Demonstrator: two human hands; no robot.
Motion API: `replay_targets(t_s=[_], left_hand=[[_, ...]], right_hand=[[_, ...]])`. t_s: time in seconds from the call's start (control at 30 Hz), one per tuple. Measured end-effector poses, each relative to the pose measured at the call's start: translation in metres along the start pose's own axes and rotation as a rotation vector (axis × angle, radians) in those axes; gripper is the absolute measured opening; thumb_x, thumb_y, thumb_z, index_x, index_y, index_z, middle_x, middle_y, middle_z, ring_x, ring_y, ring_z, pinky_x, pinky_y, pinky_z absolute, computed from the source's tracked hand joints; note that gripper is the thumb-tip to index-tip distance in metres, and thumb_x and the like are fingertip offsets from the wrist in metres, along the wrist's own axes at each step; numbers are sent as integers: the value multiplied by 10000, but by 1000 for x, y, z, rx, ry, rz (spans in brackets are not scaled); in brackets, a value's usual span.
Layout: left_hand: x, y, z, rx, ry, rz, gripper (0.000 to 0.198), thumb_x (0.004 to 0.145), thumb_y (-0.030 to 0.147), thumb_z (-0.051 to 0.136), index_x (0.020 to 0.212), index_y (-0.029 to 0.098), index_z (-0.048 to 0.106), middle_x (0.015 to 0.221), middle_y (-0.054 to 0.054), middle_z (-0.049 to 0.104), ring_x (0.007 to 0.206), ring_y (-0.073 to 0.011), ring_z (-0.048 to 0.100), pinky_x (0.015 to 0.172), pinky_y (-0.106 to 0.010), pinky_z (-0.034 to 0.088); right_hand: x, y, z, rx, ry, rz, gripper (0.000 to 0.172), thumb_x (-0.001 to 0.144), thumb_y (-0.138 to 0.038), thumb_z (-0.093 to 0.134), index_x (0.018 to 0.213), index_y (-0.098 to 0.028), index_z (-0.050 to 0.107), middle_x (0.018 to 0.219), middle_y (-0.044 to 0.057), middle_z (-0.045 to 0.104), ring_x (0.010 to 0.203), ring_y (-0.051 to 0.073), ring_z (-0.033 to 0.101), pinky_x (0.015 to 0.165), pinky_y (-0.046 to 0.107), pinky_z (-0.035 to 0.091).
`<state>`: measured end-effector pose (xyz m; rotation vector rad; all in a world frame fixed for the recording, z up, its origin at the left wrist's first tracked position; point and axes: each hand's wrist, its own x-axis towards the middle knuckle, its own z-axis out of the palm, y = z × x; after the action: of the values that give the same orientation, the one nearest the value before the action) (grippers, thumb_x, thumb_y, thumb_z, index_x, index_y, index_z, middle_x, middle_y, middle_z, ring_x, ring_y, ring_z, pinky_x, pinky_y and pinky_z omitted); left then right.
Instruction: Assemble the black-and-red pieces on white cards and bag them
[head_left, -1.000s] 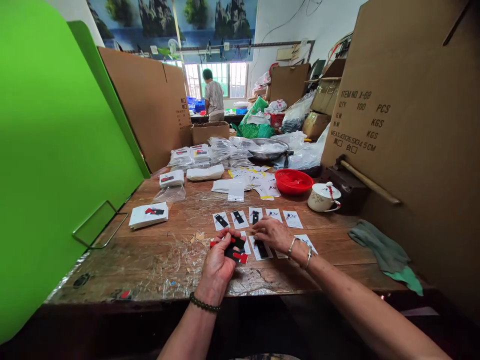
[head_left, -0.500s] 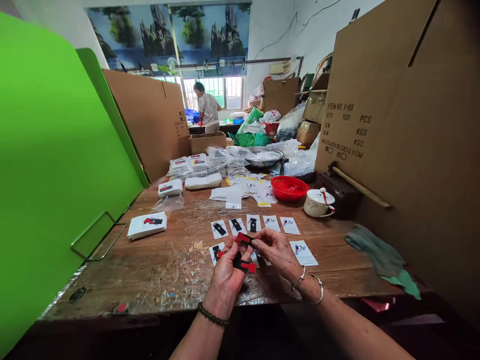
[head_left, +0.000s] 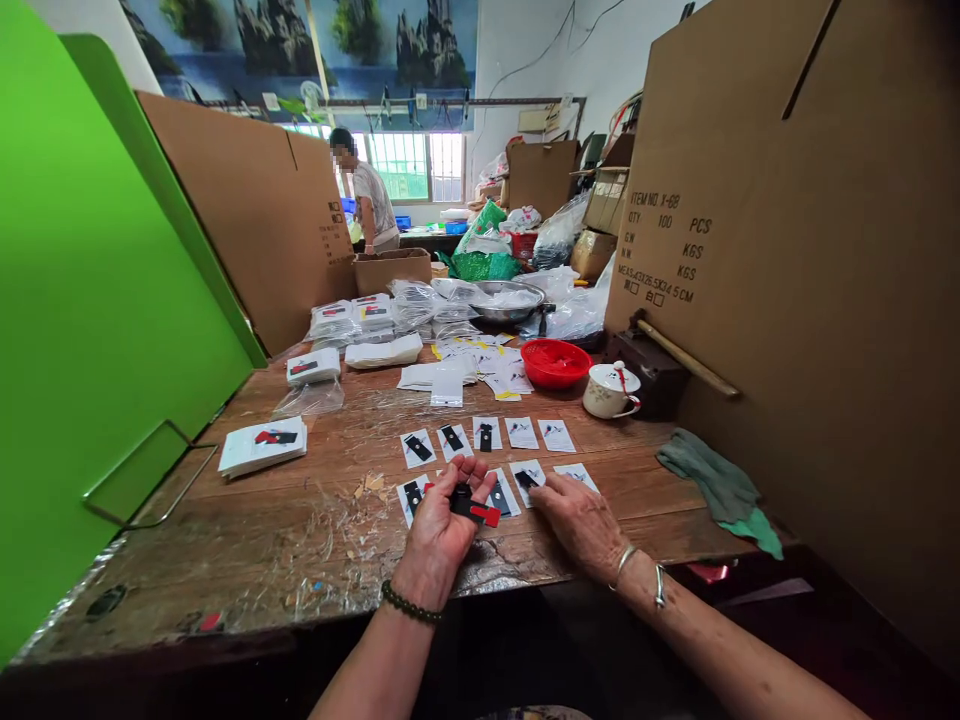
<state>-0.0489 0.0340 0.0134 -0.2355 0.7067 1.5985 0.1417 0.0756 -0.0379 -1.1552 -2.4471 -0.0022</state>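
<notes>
My left hand is palm up, fingers curled round several small flat black-and-red pieces; what they are I cannot tell. My right hand reaches to a printed card in the near row. Its fingertips are closed at the end of a flat black piece that lies on that card. Other cards lie in two rows. Along the far row, three bear black pieces, such as the one on the left, and two on the right, such as the end card, show only print. My left hand partly hides the near row.
At the left stands a stack of cards topped by a black-and-red piece. Farther back are a red basket, a lidded mug and bagged packs. A grey-green cloth lies at right. A co-worker stands behind.
My right hand has left my left hand and moved right and down to a card, bringing a black piece onto it. My left hand keeps the others. The view has shifted.
</notes>
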Motion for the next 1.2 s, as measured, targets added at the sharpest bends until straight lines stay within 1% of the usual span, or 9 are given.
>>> replay_targets(t_s=[0.1,0.2,0.3,0.4,0.57,0.67,0.8,0.97,1.2], left_hand=[[1,-2,1,-4,-12,7,156,918,75,489,842,94,624,788,-87,681,731,-200,700,745,-417,612],[-3,-5,4,-6,-16,-16,164,921,79,485,827,105,617,785,-79,674,725,-183,693,755,-386,606],[-8,-8,6,24,-18,-41,165,916,66,481,827,116,610,784,-71,667,702,-160,681,729,-336,600],[-10,-8,0,127,-28,-14,111,906,73,505,878,125,599,762,-54,659,658,-150,667,598,-269,570],[-7,-3,-12,412,-37,47,74,865,151,608,900,158,543,717,-15,623,499,-131,584,532,-318,556],[-5,-1,-9,477,-60,-10,156,832,88,611,927,169,517,784,-45,651,555,-164,638,580,-355,572],[-2,-1,-2,530,-178,-83,191,792,41,644,945,118,560,869,-103,677,688,-213,708,690,-373,587],[8,-4,-3,642,-234,-51,306,775,184,742,1028,140,575,951,-134,709,745,-216,715,634,-314,584],[13,-9,2,688,-224,21,354,683,304,824,923,122,636,764,-45,664,630,-170,684,509,-243,548]], right_hand=[[-2,-19,-9,201,27,-38,221,924,-159,495,1056,-223,661,1001,87,645,933,222,584,820,343,495],[1,-40,-18,487,113,-158,341,941,-183,478,1264,-258,561,1187,90,595,1095,211,573,932,367,509],[4,-58,-20,629,187,-278,317,964,-170,427,1198,-281,610,1122,75,629,1064,187,607,900,334,534],[8,-60,-20,724,181,-224,270,975,-215,421,1062,-274,670,1000,65,661,950,182,645,833,309,549],[31,-13,-25,807,109,111,195,890,-341,545,977,-238,686,855,58,676,795,207,643,717,323,538],[61,29,-26,860,93,291,228,792,-370,592,911,-187,657,757,49,660,653,185,608,582,297,501],[106,70,-22,796,-53,398,180,740,-286,571,807,-153,672,662,19,633,541,129,543,506,246,424],[141,81,2,757,-217,428,123,708,-186,554,771,-146,651,625,-11,625,486,101,516,464,213,388],[152,79,36,578,-230,322,91,658,-101,592,628,-158,657,652,20,627,643,148,558,608,253,415]])
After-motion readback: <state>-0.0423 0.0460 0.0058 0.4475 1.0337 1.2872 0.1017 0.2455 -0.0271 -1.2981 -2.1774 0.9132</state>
